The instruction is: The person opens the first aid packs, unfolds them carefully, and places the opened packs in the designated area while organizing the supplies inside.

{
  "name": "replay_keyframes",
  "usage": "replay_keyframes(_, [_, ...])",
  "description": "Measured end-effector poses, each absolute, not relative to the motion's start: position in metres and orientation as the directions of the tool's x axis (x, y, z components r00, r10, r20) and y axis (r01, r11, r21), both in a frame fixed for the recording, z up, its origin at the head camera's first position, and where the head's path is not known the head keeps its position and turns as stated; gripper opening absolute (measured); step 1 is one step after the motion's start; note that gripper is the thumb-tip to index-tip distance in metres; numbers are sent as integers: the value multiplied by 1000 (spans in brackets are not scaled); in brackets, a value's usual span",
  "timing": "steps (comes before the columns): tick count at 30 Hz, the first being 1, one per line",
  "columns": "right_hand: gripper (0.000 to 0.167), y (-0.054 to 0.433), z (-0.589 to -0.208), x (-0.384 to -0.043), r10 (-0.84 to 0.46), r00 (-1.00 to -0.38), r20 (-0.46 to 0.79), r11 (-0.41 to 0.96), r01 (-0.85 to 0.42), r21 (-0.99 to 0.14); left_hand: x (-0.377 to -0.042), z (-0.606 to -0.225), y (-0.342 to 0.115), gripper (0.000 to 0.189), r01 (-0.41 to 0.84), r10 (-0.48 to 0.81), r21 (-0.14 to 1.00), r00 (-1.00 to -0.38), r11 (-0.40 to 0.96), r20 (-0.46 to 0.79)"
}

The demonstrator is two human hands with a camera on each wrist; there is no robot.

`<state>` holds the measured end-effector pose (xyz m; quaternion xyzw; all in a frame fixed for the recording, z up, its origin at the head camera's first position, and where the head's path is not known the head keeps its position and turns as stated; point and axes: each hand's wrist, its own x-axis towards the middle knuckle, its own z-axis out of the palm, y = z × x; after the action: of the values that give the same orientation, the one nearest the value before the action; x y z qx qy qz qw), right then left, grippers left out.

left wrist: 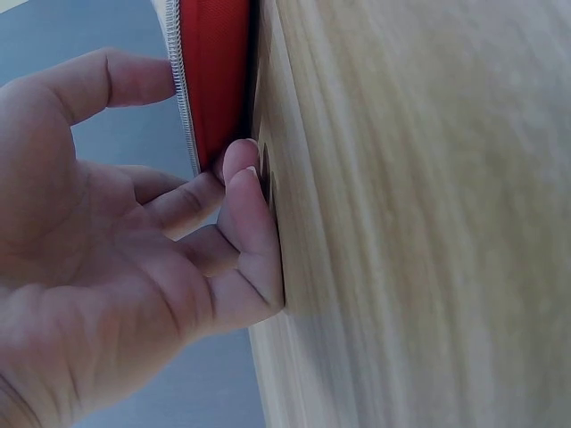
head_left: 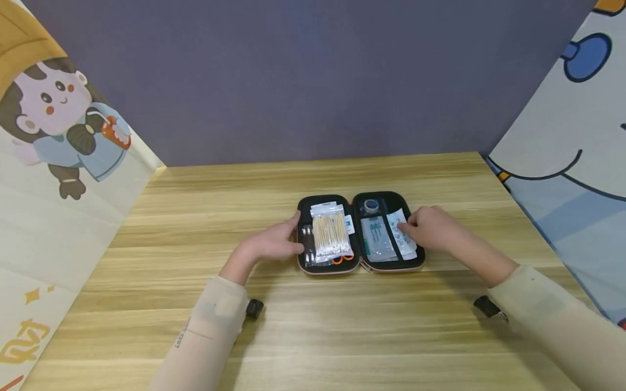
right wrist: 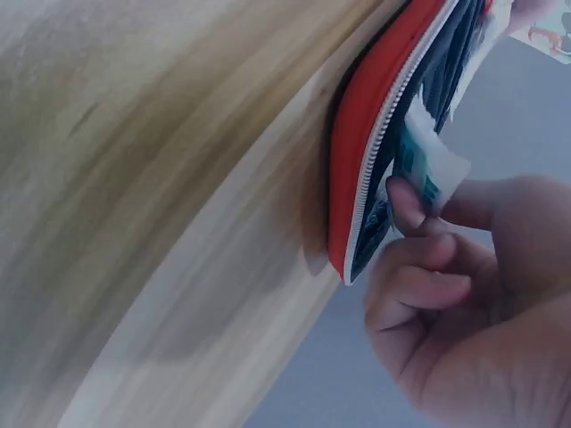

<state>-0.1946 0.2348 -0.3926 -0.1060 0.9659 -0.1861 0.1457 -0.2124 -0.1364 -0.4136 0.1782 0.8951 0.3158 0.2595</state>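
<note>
A small zipped first-aid case [head_left: 304,205] lies unfolded on the wooden table, its outside red in both wrist views. My left hand [head_left: 274,241] holds the case's left edge, one fingertip against the zipper and other fingers curled low beside the table. At the right half, my right hand [head_left: 435,228] pinches a white packet with green print [right wrist: 439,165] between thumb and finger; the packet sits under a black strap. Beside it are a clear bag with green print [head_left: 375,241] and a tape roll [head_left: 371,206]. A bag of cotton swabs [head_left: 330,233] fills the left half.
Orange scissor handles [head_left: 348,257] stick out below the swabs, and clear tubes [head_left: 307,244] lie at their left. Wood-grain table [head_left: 342,336] surrounds the case. A grey-purple panel [head_left: 313,81] stands behind, with cartoon-printed walls at both sides. Black straps [head_left: 254,308] hang near the wrists.
</note>
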Motion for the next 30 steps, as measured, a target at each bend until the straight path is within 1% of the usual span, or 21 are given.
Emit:
replay_keyframes(2, [57, 234, -393, -194, -266, -931, -249, 925, -174, -338, -212, -414, -137, 100, 154, 482, 659, -803, 736, -351])
replay_keyframes(6, [53, 230, -395, -195, -246, -926, -285, 954, -179, -242, -210, -415, -138, 100, 150, 478, 658, -805, 738, -353])
replay_keyframes(9, [51, 224, -388, -195, -219, -940, -261, 964, -167, -208, -209, -414, -138, 100, 150, 477, 659, -806, 737, -351])
replay_keyframes(12, [49, 212, -374, -196, -237, -948, -213, 953, -184, -242, -209, -413, -138, 99, 154, 478, 658, -807, 737, -347])
replay_keyframes(14, [44, 200, -366, -198, -269, -943, -194, 934, -206, -293, -209, -412, -138, 99, 156, 478, 656, -806, 739, -348])
replay_keyframes(17, [34, 178, -360, -204, -315, -928, -200, 899, -224, -376, -210, -412, -138, 99, 154, 479, 658, -806, 737, -348])
replay_keyframes(19, [35, 164, -361, -207, -328, -918, -224, 879, -210, -428, -211, -412, -137, 98, 152, 483, 664, -803, 732, -349])
replay_keyframes(20, [40, 156, -364, -208, -328, -914, -240, 872, -195, -448, -211, -413, -138, 98, 150, 485, 668, -802, 728, -349])
replay_keyframes(22, [57, 141, -371, -210, -322, -910, -262, 866, -171, -470, -212, -415, -138, 96, 146, 485, 668, -799, 729, -355])
replay_keyframes(25, [84, 123, -383, -210, -298, -917, -266, 877, -153, -456, -211, -416, -137, 92, 145, 486, 669, -798, 729, -357])
replay_keyframes(26, [91, 117, -386, -209, -288, -919, -270, 884, -147, -443, -211, -416, -137, 91, 144, 485, 669, -798, 730, -357])
replay_keyframes(28, [100, 109, -390, -206, -282, -926, -252, 897, -162, -410, -211, -415, -135, 90, 145, 483, 664, -799, 734, -359])
replay_keyframes(30, [106, 103, -393, -203, -277, -929, -244, 903, -165, -396, -211, -414, -134, 89, 147, 481, 658, -799, 738, -361])
